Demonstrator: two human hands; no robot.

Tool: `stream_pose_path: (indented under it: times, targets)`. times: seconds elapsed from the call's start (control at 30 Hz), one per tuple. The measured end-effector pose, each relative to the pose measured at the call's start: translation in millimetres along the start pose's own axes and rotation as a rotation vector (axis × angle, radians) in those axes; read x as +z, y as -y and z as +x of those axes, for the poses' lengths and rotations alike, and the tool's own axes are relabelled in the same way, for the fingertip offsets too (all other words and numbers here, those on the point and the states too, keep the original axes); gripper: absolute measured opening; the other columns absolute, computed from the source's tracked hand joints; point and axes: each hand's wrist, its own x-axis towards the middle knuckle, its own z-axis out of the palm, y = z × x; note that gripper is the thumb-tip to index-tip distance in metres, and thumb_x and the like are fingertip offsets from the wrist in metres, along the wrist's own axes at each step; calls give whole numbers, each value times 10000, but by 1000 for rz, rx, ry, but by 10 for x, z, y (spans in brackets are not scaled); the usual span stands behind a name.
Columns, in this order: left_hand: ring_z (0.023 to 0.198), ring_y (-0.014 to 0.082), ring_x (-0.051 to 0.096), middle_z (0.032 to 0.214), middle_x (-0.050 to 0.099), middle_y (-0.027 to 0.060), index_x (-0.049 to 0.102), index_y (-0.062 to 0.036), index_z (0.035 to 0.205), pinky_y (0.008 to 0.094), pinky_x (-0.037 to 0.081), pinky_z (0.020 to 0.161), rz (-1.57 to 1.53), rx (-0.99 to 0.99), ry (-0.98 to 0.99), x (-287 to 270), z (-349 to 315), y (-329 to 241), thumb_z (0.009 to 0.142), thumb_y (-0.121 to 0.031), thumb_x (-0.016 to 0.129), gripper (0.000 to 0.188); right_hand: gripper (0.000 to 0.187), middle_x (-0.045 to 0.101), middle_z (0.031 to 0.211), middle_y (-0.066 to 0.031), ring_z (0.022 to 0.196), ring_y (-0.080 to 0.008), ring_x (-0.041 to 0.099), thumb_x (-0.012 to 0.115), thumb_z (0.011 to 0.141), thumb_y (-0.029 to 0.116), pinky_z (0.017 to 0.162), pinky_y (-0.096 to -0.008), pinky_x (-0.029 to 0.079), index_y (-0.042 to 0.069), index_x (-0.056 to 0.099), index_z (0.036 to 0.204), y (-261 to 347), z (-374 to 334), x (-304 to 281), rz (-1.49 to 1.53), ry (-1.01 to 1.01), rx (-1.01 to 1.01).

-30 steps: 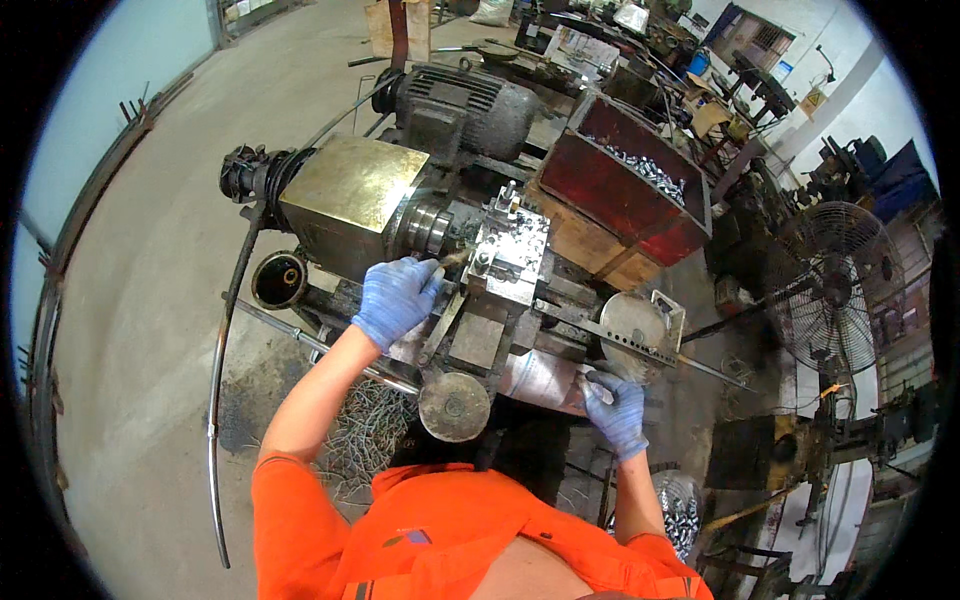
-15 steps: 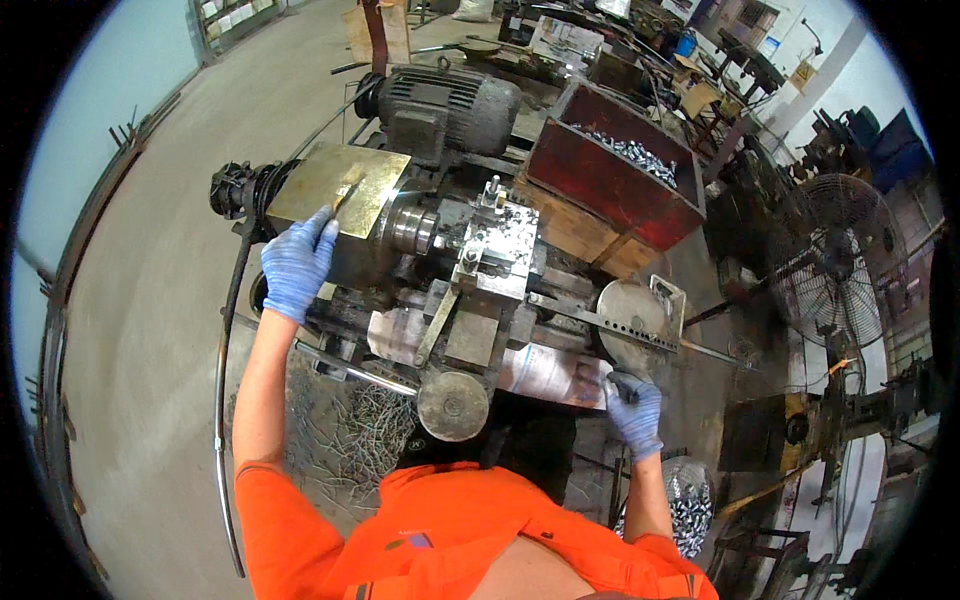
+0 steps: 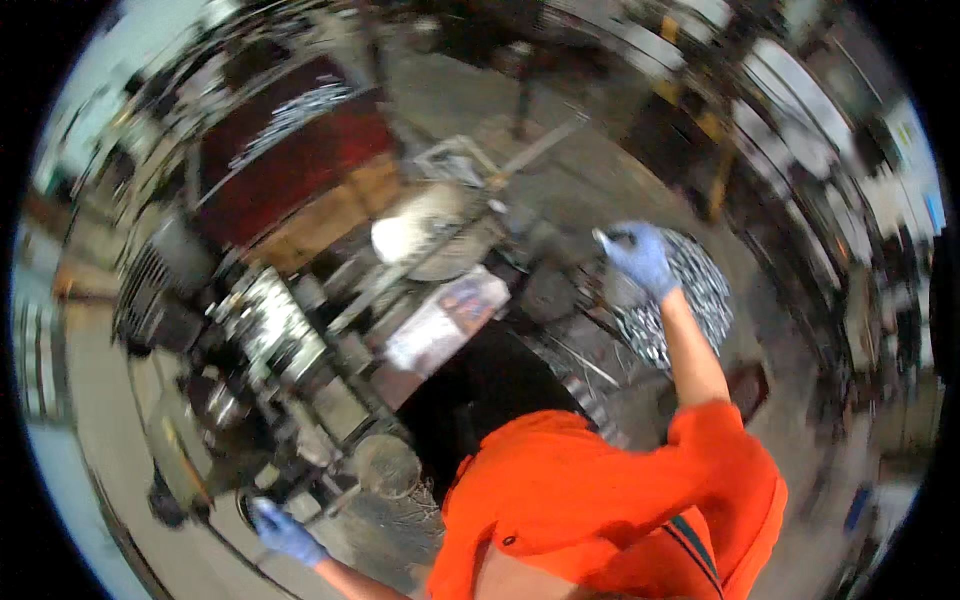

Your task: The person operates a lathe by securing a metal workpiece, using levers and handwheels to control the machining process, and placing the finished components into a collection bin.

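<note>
Pale and metal-looking, though blurred, the small piece (image 3: 600,236) is just left of the heap of shiny parts (image 3: 708,285), apparently pinched in the fingertip grip of the right hand (image 3: 640,258), which overlaps the heap's upper-left edge in view. It should be light, stiff and hard to break, perhaps slippery if oily; thumb and finger on its sides would hold best. Well left of the heap and lower, the left hand (image 3: 287,530) is near the machine (image 3: 340,408); I cannot tell its grip. The red bin (image 3: 340,150) stands up and left of the heap.
</note>
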Motion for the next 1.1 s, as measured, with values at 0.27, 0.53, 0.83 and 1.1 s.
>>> stream_pose_path:
  times: [0.27,0.53,0.83,1.1]
  targets:
    - [496,167,427,551,494,54,610,38,758,335,368,489,66,-73,134,473,-266,-10,890,-385,556,447,448,675,909,-175,822,-245,654,645,774,395,762,-327,485,-21,664,938,-2151,-254,-442,36,-100,581]
    - [477,125,391,539,469,37,595,19,799,307,313,442,-62,-205,209,411,-269,-159,890,-376,569,407,523,670,803,-185,746,-265,637,641,729,484,754,-349,480,-28,666,836,-2396,-355,52,-294,162,626]
    - [462,95,330,539,423,1,570,18,756,274,264,424,-99,-257,195,474,-252,-97,898,-297,580,346,625,579,1157,-206,1064,-354,565,543,750,520,893,-407,450,1,613,1090,-2154,-342,533,-590,607,543]
    - [476,96,338,534,410,-3,558,19,749,282,278,440,-44,-177,154,477,-294,-33,906,-312,561,366,645,564,1156,-234,1061,-362,555,537,759,551,906,-402,439,20,593,1120,-2175,-223,391,-385,624,536]
